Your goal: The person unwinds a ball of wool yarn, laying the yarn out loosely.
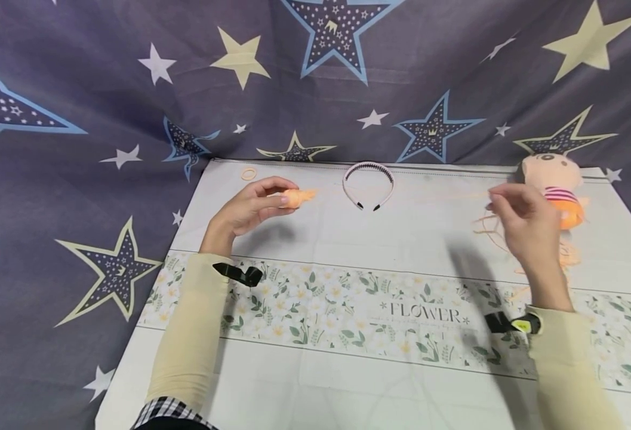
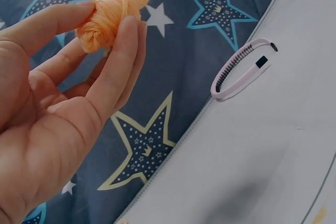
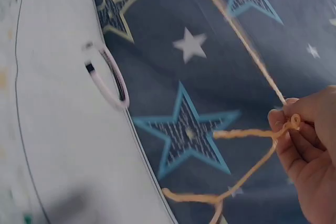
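Left hand [image 1: 256,209]: grip closed on a small orange yarn ball [image 2: 107,19], thumb on one side, fingers on the other. Ball is up off the desk [image 1: 347,239], just left of the pink headband [image 1: 369,164], loose end pointing at it.

Right hand [image 1: 527,224]: grip pinched on yarn, well right of the headband. One strand [image 3: 244,40] runs straight out of the fingertips; head view shows it only faintly, heading headband-way. Can't tell if it joins the ball. A kinked tail [image 3: 247,134] hangs off the same pinch.

Doll [image 1: 551,173] is right behind the right hand, far right of the headband, partly covered by that hand: striped middle, orange below. More loose orange yarn [image 1: 569,254] near it, right and forward of the headband.

Small yellow-orange ring [image 1: 242,175] on the desk, left of the headband, near the back edge. FLOWER lettering [image 1: 425,312] forward-right of the headband. Star-print cloth [image 1: 315,113] hangs behind it.
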Motion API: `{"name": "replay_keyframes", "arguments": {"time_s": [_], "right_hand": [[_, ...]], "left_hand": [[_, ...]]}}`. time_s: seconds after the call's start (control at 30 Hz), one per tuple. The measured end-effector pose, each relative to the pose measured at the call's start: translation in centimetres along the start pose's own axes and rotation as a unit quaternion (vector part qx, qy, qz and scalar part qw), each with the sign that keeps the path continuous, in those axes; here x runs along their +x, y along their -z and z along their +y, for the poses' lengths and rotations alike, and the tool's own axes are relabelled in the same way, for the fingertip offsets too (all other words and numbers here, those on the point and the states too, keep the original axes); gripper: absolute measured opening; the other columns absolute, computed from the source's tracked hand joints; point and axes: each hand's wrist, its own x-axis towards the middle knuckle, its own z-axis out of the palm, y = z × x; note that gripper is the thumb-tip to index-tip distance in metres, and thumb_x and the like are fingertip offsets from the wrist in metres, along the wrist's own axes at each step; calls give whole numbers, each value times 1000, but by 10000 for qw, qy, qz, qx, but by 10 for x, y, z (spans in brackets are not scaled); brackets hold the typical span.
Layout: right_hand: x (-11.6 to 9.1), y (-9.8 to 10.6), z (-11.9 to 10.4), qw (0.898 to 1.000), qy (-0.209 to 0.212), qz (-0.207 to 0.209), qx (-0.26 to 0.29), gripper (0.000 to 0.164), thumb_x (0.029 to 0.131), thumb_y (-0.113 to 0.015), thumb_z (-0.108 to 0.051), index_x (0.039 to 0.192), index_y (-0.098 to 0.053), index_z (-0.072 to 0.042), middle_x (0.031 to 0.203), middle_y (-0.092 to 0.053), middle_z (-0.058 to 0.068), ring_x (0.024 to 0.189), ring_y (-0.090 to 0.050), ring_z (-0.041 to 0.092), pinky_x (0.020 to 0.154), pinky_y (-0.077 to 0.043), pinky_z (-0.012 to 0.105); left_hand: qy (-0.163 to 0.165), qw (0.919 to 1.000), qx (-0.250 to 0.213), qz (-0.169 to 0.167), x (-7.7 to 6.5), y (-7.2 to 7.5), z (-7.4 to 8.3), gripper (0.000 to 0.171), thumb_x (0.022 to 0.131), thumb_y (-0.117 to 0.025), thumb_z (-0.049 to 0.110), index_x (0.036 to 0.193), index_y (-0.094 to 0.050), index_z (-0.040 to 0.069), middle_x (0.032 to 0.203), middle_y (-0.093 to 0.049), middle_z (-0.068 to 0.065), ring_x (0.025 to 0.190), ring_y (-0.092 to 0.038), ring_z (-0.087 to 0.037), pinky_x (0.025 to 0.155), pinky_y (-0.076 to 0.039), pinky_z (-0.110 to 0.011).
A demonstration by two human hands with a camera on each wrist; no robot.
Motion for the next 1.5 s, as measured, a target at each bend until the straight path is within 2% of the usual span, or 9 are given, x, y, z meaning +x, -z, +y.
{"name": "replay_keyframes", "arguments": {"time_s": [0.17,0.33,0.47,0.6,0.73,0.87,1.03,1.23,1.5], "right_hand": [[0,31,18,9979,-308,561,128,11,89,-65,-4,97,-71,1,76,-64,-23,67,-60,-7,59,-47,5],[-2,57,29,9923,-580,989,-473,13,92,-63,-11,101,-72,-10,81,-59,-28,69,-56,-12,63,-43,3],[-6,68,34,9880,-717,971,-960,16,94,-59,-14,104,-71,-13,82,-55,-30,70,-53,-16,63,-40,1],[-9,70,40,9880,-797,900,-971,15,94,-59,-13,104,-70,-12,84,-55,-30,71,-53,-15,61,-40,0],[-10,71,43,9877,-901,936,-870,13,94,-60,-11,102,-70,-14,84,-56,-29,70,-54,-14,60,-40,-1],[-11,73,44,9866,-987,930,-907,15,94,-60,-12,104,-70,-14,84,-55,-29,70,-54,-14,60,-40,-1],[-12,81,47,9840,-1120,1000,-960,18,95,-58,-13,108,-70,-15,86,-55,-28,73,-53,-14,64,-40,-1],[-14,91,55,9833,-1326,1042,-686,19,95,-58,-10,96,-66,-27,79,-56,-28,70,-53,-12,62,-40,-1],[-16,100,64,9851,-1135,1235,-371,26,96,-54,-5,95,-64,-29,78,-56,-24,69,-53,-11,60,-39,0]], "left_hand": [[34,9999,96,-120,-4,4,3,24,90,-59,-4,113,-61,4,117,-55,-13,103,-62,-22,92,-56,-33],[45,9998,79,-174,-5,6,4,25,92,-54,-6,114,-58,5,116,-55,-12,102,-63,-23,89,-57,-34],[47,9992,-158,-372,-5,6,4,38,91,-53,-8,127,-52,6,115,-52,-12,101,-61,-22,89,-57,-35],[149,9961,-376,-778,-4,4,3,57,90,-56,-8,143,-40,6,116,-48,-11,102,-58,-22,91,-56,-36],[174,9944,-431,-950,-4,3,2,50,89,-56,-9,137,-45,2,114,-50,-11,98,-61,-23,91,-56,-36],[5,9965,-432,-722,-4,2,1,32,89,-58,-8,118,-53,4,107,-55,-11,95,-64,-24,91,-56,-38],[-187,9996,-179,-139,-2,3,1,24,90,-58,-6,110,-52,6,108,-55,-11,94,-64,-22,89,-57,-35],[-253,9985,144,468,1,4,0,29,91,-59,-5,117,-51,6,107,-53,-11,90,-64,-21,83,-58,-30],[-39,9963,426,747,2,8,-3,29,88,-65,0,116,-62,6,117,-53,-11,99,-61,-20,85,-57,-25]]}}
